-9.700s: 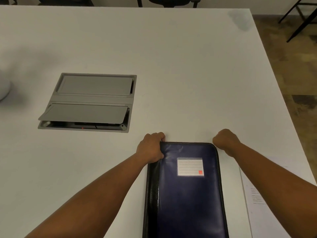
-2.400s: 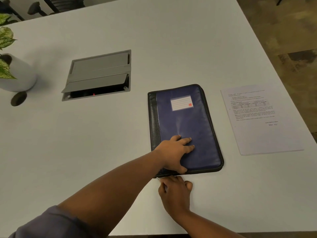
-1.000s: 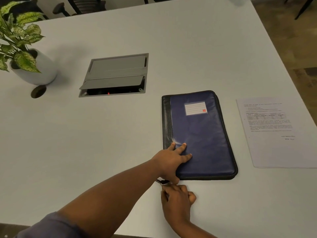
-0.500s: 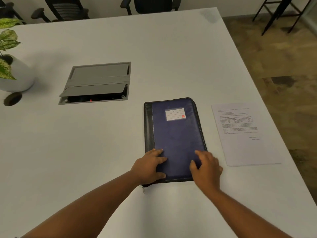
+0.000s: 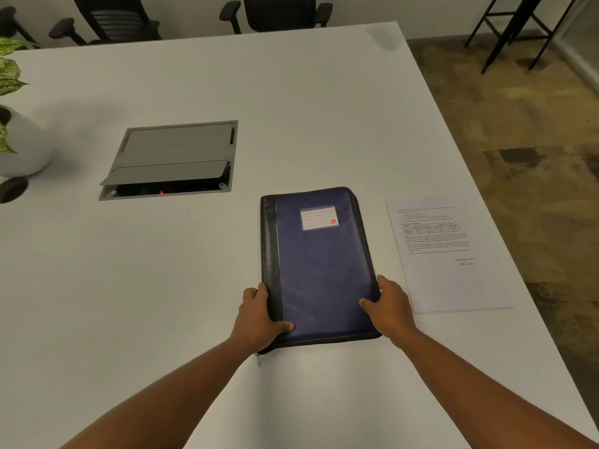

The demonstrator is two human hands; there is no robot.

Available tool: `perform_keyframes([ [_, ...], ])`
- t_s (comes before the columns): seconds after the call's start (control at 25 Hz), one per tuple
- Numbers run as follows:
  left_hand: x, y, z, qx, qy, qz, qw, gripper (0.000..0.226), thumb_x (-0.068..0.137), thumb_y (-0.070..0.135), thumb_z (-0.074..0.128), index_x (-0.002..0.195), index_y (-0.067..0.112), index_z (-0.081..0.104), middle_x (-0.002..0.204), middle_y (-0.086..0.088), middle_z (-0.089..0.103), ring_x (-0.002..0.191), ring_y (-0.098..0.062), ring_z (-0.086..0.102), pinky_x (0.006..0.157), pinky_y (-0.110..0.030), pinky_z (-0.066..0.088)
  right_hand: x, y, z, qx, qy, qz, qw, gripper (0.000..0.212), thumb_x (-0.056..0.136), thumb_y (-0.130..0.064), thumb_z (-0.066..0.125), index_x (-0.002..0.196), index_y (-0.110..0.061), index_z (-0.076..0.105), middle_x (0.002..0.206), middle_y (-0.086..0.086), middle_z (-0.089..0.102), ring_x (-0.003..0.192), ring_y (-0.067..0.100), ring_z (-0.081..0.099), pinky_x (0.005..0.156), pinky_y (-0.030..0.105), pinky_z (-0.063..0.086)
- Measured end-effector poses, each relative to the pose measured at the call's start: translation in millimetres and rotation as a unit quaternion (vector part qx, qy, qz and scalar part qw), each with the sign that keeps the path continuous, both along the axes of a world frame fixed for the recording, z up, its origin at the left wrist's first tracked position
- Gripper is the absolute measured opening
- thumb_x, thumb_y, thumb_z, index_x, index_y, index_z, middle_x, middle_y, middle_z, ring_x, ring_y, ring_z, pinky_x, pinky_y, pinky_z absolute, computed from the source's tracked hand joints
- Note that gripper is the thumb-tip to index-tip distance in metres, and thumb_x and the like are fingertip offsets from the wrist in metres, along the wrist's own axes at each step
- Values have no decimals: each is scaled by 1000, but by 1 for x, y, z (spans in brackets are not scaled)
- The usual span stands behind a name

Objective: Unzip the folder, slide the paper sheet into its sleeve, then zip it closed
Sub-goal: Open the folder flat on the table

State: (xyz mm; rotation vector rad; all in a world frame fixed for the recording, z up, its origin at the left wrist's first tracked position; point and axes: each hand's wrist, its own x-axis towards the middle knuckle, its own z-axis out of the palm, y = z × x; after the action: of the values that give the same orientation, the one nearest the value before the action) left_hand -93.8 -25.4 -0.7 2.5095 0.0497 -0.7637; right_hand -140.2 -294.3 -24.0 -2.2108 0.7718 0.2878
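A dark blue zip folder (image 5: 319,264) with a black spine and a white label lies flat on the white table (image 5: 291,102), cover down. My left hand (image 5: 257,319) grips its near left corner, thumb on the cover. My right hand (image 5: 389,306) holds the near right edge, thumb on top and fingers at the side. The metal zipper pull (image 5: 259,360) hangs off the near left corner by my left wrist. A printed paper sheet (image 5: 444,254) lies flat to the right of the folder, apart from it.
A grey cable hatch (image 5: 171,158), its near flap ajar, is set into the table at left. A potted plant in a white pot (image 5: 19,147) stands at the far left. Office chairs (image 5: 278,11) stand beyond the far edge. The table's right edge runs near the sheet.
Both hands have shifted from resting on the cover's near end to gripping the folder's left and right near edges. Before that, the right hand was at the zipper pull at the near left corner.
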Motion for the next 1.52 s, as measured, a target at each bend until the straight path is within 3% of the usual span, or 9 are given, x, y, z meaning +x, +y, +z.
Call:
perform_keyframes([
  [0.4, 5, 5, 9, -51, 39, -3, 998, 100, 69, 36, 92, 147, 15, 33, 141, -4, 38, 121, -24, 49, 103, -35, 49, 0, -4, 37, 45, -45, -44, 997, 49, 91, -35, 67, 134, -16, 53, 128, 7, 63, 104, 27, 64, 84, 37, 56],
  [0.52, 14, 16, 18, -132, 92, 12, 987, 89, 66, 31, 94, 140, 18, 46, 139, 1, 46, 123, -22, 50, 103, -36, 50, 7, 4, 77, 86, -123, -33, 988, 18, 90, -28, 69, 105, -30, 60, 92, -3, 70, 77, 13, 66, 67, 25, 59],
  [0.64, 24, 25, 40, -205, 110, 30, 972, 96, 68, 48, 90, 149, 22, 45, 146, 7, 49, 133, -21, 51, 110, -41, 45, 15, 29, 119, 97, -180, 14, 979, 17, 88, -20, 70, 86, -35, 62, 60, -5, 56, 54, 7, 55, 59, 25, 55],
  [0.76, 37, 25, 82, -271, 61, 67, 958, 98, 63, 76, 77, 146, 32, 49, 144, 15, 52, 120, -9, 61, 97, -36, 52, 20, 67, 153, 146, -241, 64, 957, 14, 89, -20, 67, 91, -35, 66, 67, 4, 58, 59, 19, 58, 58, 29, 54],
  [0.88, 52, 27, 125, -354, 26, 119, 927, 89, 51, 86, 74, 128, 43, 59, 133, 17, 63, 118, -9, 63, 92, -36, 55, 23, 103, 172, 213, -264, 116, 934, 30, 93, -21, 63, 123, -26, 64, 80, -2, 66, 75, 15, 64, 69, 24, 57],
  [1.08, 68, 53, 167, -337, -64, 98, 934, 72, 75, 40, 78, 142, 31, 54, 133, 8, 64, 104, -24, 71, 88, -46, 60, 30, 140, 171, 271, -210, 264, 902, 40, 95, -16, 55, 133, -27, 60, 115, -10, 66, 104, 5, 61, 89, 22, 54],
  [1.16, 74, 72, 167, -334, -89, 93, 934, 58, 82, 11, 68, 134, 36, 61, 122, 8, 71, 93, -27, 75, 80, -46, 63, 35, 132, 155, 222, -196, 258, 920, 40, 94, -19, 59, 133, -28, 58, 124, -10, 63, 112, 3, 58, 97, 27, 52],
  [1.28, 80, 105, 160, -304, -98, 117, 940, 68, 85, -1, 61, 133, 48, 57, 112, 12, 74, 94, -22, 74, 73, -41, 64, 45, 95, 114, 57, -124, 239, 961, 51, 93, -29, 63, 142, -23, 49, 146, 0, 49, 134, 18, 45, 111, 35, 38],
  [1.52, 94, 152, 123, -113, -113, 124, 979, 84, 93, 3, 56, 161, 30, 14, 145, -5, 51, 105, -22, 62, 76, -30, 57, 37, 26, 35, -109, 115, 268, 950, 87, 84, -61, 63, 155, -31, 22, 166, 6, 6, 150, 38, 6, 119, 54, 19],
])
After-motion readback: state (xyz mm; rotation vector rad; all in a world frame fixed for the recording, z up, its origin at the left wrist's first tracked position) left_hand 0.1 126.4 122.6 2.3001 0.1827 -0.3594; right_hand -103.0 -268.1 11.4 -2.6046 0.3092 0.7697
